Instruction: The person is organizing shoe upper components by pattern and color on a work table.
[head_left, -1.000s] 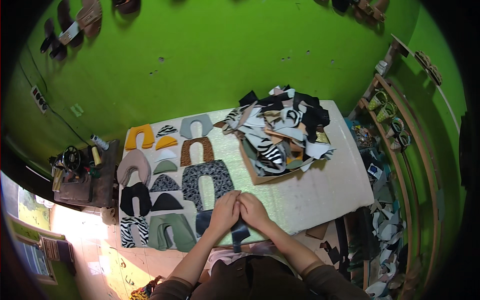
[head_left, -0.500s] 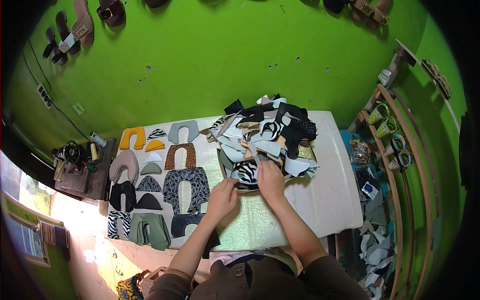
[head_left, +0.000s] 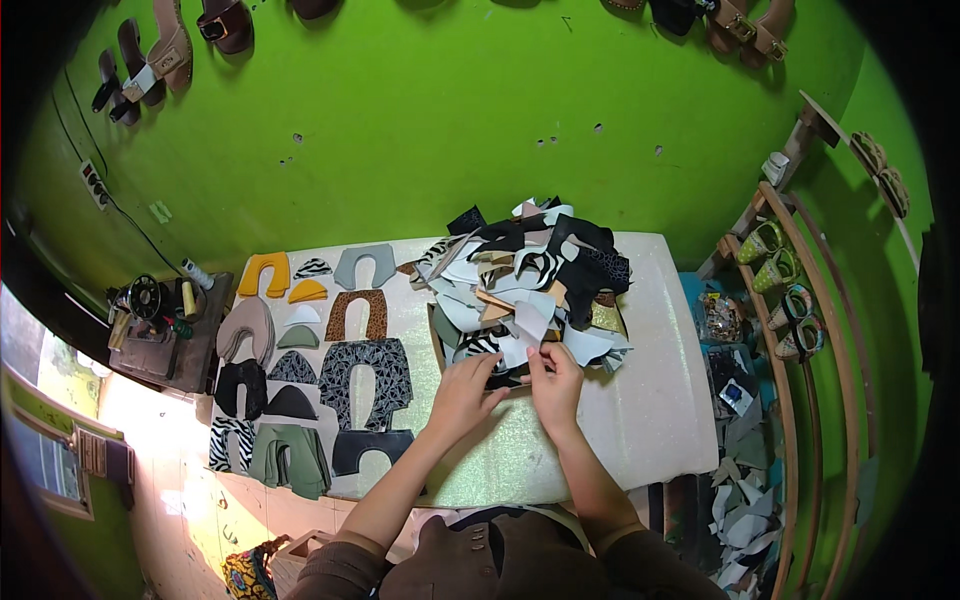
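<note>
A heap of leather and fabric scraps (head_left: 580,240) rises from a low box in the middle of the table, mixing black, white, tan and zebra-print pieces. My right hand (head_left: 556,390) pinches the edge of a white scrap (head_left: 522,335) at the heap's front. Beside it, my left hand (head_left: 464,392) reaches to the box's near edge, thumb apart from the fingers and nothing seen in its grasp. A zebra-print piece (head_left: 480,343) lies partly covered just beyond the left fingertips. The box's front side is mostly hidden by my hands.
Sorted cut pieces lie in groups at the left, among them black patterned pieces (head_left: 340,365) and green pieces (head_left: 280,465). A sewing machine (head_left: 146,298) stands beyond the table's left edge. A wooden rack (head_left: 790,400) with sandals stands at the right, near more scraps (head_left: 745,500).
A white scrap now covers much of the zebra-print piece that showed before. My left hand has shifted right, closer to my right hand, which has moved slightly down and right.
</note>
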